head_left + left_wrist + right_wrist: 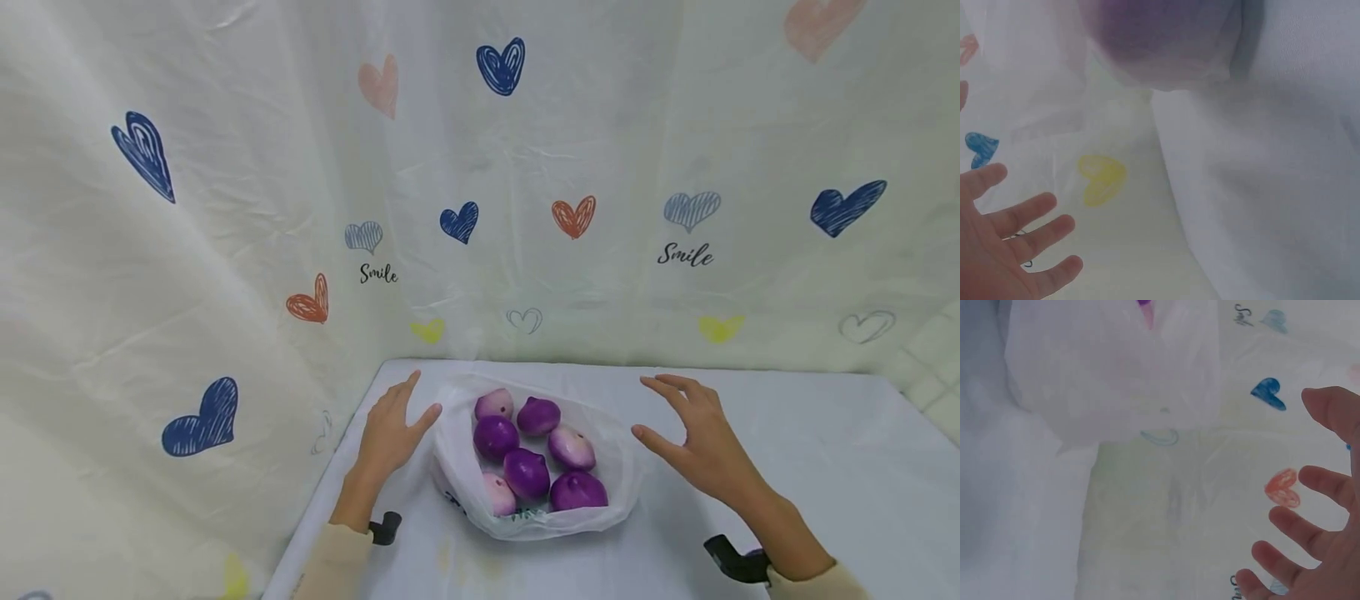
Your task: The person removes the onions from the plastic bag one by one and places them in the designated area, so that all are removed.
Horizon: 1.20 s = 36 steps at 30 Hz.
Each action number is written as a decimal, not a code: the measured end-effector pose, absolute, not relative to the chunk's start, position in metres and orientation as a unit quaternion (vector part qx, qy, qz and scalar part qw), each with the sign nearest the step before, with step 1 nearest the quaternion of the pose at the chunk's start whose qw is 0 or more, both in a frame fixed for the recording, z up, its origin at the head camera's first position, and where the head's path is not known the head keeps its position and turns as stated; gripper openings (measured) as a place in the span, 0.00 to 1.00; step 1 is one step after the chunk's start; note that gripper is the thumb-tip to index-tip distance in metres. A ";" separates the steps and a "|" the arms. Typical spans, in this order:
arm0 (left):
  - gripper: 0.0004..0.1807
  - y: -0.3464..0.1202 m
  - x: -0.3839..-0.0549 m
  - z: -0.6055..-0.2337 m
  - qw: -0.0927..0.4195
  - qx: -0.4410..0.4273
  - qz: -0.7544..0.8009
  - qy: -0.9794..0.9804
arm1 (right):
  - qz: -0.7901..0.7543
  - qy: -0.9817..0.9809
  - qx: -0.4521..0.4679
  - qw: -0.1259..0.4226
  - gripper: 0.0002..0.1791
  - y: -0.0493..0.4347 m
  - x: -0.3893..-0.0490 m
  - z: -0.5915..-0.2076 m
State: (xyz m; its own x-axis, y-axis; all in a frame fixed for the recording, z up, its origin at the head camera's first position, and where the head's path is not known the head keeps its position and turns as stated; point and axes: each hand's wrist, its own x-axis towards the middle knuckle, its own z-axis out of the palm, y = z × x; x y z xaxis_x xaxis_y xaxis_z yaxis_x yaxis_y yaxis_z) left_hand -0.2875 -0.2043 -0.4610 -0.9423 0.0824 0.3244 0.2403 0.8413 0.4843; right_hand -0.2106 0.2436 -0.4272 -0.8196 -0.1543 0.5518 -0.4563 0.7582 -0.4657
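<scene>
A white plastic bag (551,527) stands with its mouth wide on the table, holding several purple onions (527,473), some of them paler pink. To its left, my left hand (392,432) hovers with fingers spread and nothing in it. My right hand (699,440) is held up on the other side, apart from the bag, its fingers loosely bent and holding nothing. In the left wrist view an onion shows purple through the thin bag (1169,47). Seen from the right wrist, the bag (1110,375) hides most of its contents.
A white cloth covers the table (795,467). Behind and to the left hangs a pale curtain (517,150) printed with hearts and the word Smile. Dark straps with small black mounts (738,562) sit at both wrists.
</scene>
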 end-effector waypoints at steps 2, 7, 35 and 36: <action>0.44 -0.201 -0.289 -0.464 0.150 -0.075 -0.301 -0.939 | 0.322 -0.890 0.184 0.265 0.37 0.235 -0.211 -0.426; 0.40 -0.191 -0.294 -0.472 0.144 -0.049 -0.384 -0.911 | 0.349 -0.873 0.198 0.279 0.33 0.213 -0.209 -0.428; 0.22 -0.164 -0.303 -0.495 0.156 -0.019 -0.493 -0.856 | 0.345 -0.894 0.281 0.044 0.22 0.176 -0.206 -0.478; 0.22 -0.163 -0.302 -0.495 0.156 -0.022 -0.495 -0.854 | 0.335 -0.898 0.284 0.041 0.22 0.177 -0.207 -0.478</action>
State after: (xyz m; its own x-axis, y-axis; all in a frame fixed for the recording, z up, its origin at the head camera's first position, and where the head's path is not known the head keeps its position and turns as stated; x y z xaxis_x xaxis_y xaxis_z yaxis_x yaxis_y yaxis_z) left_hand -0.3022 -0.1633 -0.4949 -0.9503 -0.1164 0.2888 0.1926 0.5089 0.8390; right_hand -0.2066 0.1770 -0.4779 -0.8358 -0.4815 0.2638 -0.5367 0.6153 -0.5773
